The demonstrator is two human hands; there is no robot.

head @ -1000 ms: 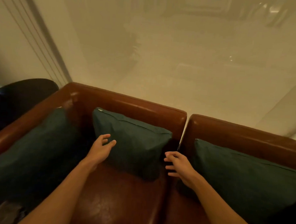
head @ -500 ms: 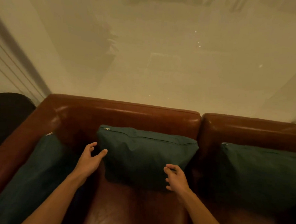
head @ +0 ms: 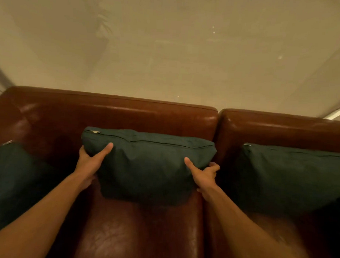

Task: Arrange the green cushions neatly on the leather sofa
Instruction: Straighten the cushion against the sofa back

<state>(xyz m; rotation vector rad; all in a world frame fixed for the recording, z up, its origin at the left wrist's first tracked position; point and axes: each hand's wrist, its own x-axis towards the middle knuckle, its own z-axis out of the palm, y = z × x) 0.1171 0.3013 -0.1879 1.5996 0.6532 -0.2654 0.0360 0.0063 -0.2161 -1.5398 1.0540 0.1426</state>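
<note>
A dark green cushion [head: 148,166] stands against the backrest of the brown leather sofa [head: 115,111], zipper edge up. My left hand [head: 91,161] grips its left side, thumb on the front and fingers behind. My right hand [head: 204,173] grips its right side the same way. A second green cushion [head: 15,177] leans at the sofa's left arm. A third green cushion [head: 287,175] rests against the backrest of the right section.
A seam [head: 216,134] splits the sofa into two sections just right of the held cushion. The bare leather seat [head: 134,233] lies in front of it. A pale glossy wall [head: 177,52] rises behind the sofa.
Both hands were open near the middle cushion's lower corners. Now they have moved up its sides and taken hold of it. The view has shifted left and closer.
</note>
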